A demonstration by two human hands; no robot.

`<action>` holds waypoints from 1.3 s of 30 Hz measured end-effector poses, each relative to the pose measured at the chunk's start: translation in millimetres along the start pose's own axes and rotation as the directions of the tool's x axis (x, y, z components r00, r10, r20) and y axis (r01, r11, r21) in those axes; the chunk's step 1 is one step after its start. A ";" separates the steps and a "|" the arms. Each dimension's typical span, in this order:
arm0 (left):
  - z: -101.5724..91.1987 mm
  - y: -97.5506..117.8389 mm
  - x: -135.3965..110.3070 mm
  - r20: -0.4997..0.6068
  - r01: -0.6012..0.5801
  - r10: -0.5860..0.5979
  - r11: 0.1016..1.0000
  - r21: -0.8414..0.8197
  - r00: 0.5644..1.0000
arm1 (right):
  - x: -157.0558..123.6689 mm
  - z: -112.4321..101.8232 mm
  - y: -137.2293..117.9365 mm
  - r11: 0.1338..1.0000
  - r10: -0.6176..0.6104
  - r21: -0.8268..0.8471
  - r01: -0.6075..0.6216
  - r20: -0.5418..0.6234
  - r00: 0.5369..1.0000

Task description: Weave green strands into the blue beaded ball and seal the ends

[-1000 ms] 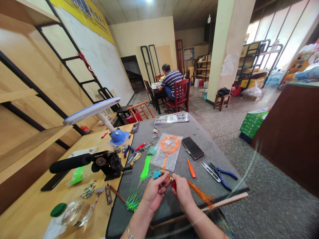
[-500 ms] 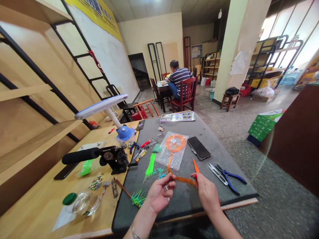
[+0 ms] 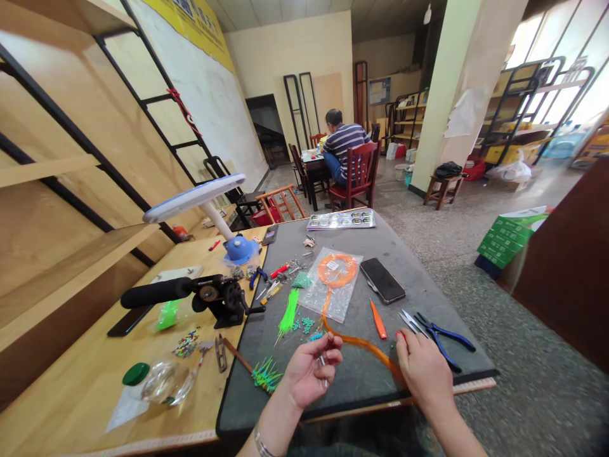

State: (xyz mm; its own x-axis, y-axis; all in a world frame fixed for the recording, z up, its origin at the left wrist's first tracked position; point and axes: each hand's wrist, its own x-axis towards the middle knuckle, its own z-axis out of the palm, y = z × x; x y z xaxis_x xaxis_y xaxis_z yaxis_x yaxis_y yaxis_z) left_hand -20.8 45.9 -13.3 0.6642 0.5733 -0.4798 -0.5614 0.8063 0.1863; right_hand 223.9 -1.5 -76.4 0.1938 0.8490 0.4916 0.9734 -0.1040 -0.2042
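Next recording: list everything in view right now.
mat: one, grey, tabletop
clear bag: one, holds orange coil, mid-mat
orange strands: one bundle, bag to right hand
phone: one, black, right of bag
snips: one, silver, mat's right
pliers: one, blue-handled, beside snips
green strands: one bunch, neon, left of bag
vise: one, black, wooden table
ring lamp: one, white-blue, behind vise
seated person: one, striped shirt, far back
left hand: one, pinching small silvery piece
right hand: one, closed over strands' end

Lettering on the yellow banner (image 3: 190, 25) and green box (image 3: 509, 238) is unreadable.
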 end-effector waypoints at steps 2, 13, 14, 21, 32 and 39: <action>-1.4 -0.2 -0.2 -0.006 0.000 0.000 1.000 0.001 1.000 | -1.1 0.7 -0.3 0.999 -0.011 -0.043 0.011 -0.002 1.000; -8.3 -5.5 1.6 -0.001 -0.019 0.019 1.000 -0.004 1.000 | -4.1 1.5 8.4 0.998 0.020 -0.064 -0.021 -0.018 1.000; -9.2 -6.6 1.9 -0.010 -0.033 0.034 0.999 0.016 0.999 | -3.9 -1.7 8.9 0.999 0.002 -0.037 -0.003 -0.029 1.000; -13.6 -18.0 3.8 -0.065 -0.180 0.201 0.953 0.244 0.977 | 0.2 -17.3 9.0 0.963 -0.242 0.145 0.226 0.106 0.964; -12.5 -23.8 5.0 -0.069 -0.237 0.270 0.922 0.306 0.960 | 18.6 -20.3 7.5 0.937 -0.350 0.091 0.338 0.242 0.905; -13.8 -25.6 11.1 -0.099 -0.202 0.237 0.939 0.279 0.966 | 25.2 -12.0 13.8 0.912 -0.407 0.136 0.386 0.202 0.891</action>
State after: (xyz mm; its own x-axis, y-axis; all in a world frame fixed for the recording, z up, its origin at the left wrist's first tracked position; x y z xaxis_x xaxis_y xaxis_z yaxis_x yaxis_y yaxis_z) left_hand -5.9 29.6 -35.3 0.4598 0.7311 -0.5041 -0.5240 0.6816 0.5107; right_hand 243.7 12.3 -56.7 -0.2481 0.9034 0.3497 0.9464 0.3031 -0.1116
